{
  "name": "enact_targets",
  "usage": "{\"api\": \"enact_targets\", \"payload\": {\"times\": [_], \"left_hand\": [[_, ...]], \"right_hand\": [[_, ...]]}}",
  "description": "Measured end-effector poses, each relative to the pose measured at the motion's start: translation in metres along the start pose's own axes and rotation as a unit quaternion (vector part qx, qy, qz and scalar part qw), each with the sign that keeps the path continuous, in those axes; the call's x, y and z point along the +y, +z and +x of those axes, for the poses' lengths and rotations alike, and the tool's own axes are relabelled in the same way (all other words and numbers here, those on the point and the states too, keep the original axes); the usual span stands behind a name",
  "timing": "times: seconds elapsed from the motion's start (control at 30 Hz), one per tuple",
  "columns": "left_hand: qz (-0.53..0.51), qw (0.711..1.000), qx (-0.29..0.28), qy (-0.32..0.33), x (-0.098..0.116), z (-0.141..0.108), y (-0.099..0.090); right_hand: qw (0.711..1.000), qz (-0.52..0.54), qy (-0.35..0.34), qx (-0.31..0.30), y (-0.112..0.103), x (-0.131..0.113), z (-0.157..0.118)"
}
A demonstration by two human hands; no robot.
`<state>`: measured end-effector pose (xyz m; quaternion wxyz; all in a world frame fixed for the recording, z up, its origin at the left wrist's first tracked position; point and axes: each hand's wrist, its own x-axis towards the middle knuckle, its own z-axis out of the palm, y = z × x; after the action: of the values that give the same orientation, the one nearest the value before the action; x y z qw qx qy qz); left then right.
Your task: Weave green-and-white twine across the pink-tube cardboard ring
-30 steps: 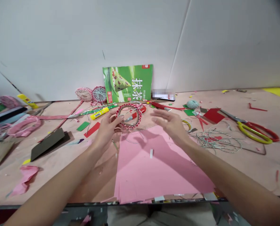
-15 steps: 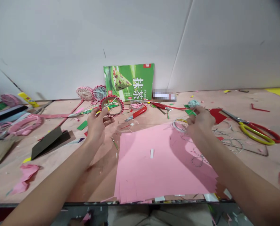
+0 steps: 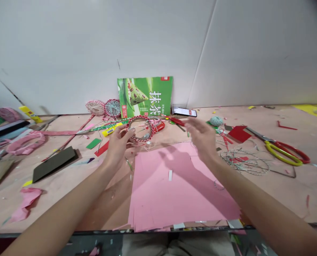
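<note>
My left hand (image 3: 121, 144) is closed on a cardboard ring (image 3: 128, 128) with a red scalloped edge, its thumb and fingers pinching the ring's left side. Thin string crosses the ring's opening. A twisted string (image 3: 178, 142) runs rightward from near the ring toward my right hand (image 3: 202, 138). That hand is raised over the far right edge of the pink paper stack (image 3: 158, 192), blurred, its fingers stretched out and apart. Whether the string touches it I cannot tell. Close to its right sit a pale green ball of string (image 3: 216, 121) and a loose string tangle (image 3: 245, 160).
Scissors (image 3: 283, 153) with red and yellow handles lie at right. A green snack packet (image 3: 145, 96) leans on the wall beside a phone (image 3: 185, 112). A glue stick (image 3: 112, 130), folded dark card (image 3: 54, 164) and string-wound discs (image 3: 95, 107) are at left.
My left hand has brought the ring rightward and slightly nearer. My right hand has moved left, away from the string ball and toward the ring. The string tangle at right has shifted.
</note>
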<state>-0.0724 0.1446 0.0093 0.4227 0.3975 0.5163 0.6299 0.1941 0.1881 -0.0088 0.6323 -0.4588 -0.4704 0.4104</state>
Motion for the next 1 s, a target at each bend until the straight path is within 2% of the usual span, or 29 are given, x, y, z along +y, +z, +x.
{"api": "enact_targets", "payload": {"times": [0.1, 0.2, 0.33, 0.63, 0.73, 0.8, 0.9, 1.0], "left_hand": [[0.016, 0.999, -0.035, -0.014, -0.003, -0.008, 0.006], [0.029, 0.998, -0.058, -0.027, -0.007, -0.011, 0.008], [0.04, 0.996, -0.071, -0.037, -0.011, -0.009, 0.008], [0.065, 0.992, -0.094, -0.048, -0.011, -0.01, 0.009], [0.065, 0.994, -0.076, -0.045, -0.011, -0.007, 0.006], [0.061, 0.996, -0.057, -0.043, -0.01, -0.005, 0.002], [0.054, 0.998, -0.026, -0.035, -0.01, 0.0, -0.003], [0.05, 0.998, -0.01, -0.032, -0.01, 0.004, -0.007]], "right_hand": [[0.985, -0.021, 0.075, -0.156, 0.022, 0.009, -0.02], [0.966, -0.027, 0.144, -0.213, 0.029, 0.011, -0.029], [0.96, -0.032, 0.153, -0.232, 0.028, 0.011, -0.03], [0.97, -0.016, 0.125, -0.207, 0.033, 0.019, -0.032], [0.979, 0.003, 0.119, -0.167, 0.032, 0.014, -0.031], [0.987, 0.025, 0.113, -0.115, 0.027, 0.008, -0.026], [0.993, 0.065, 0.089, 0.035, 0.011, -0.001, -0.009], [0.973, 0.085, 0.076, 0.202, -0.014, -0.006, 0.014]]}}
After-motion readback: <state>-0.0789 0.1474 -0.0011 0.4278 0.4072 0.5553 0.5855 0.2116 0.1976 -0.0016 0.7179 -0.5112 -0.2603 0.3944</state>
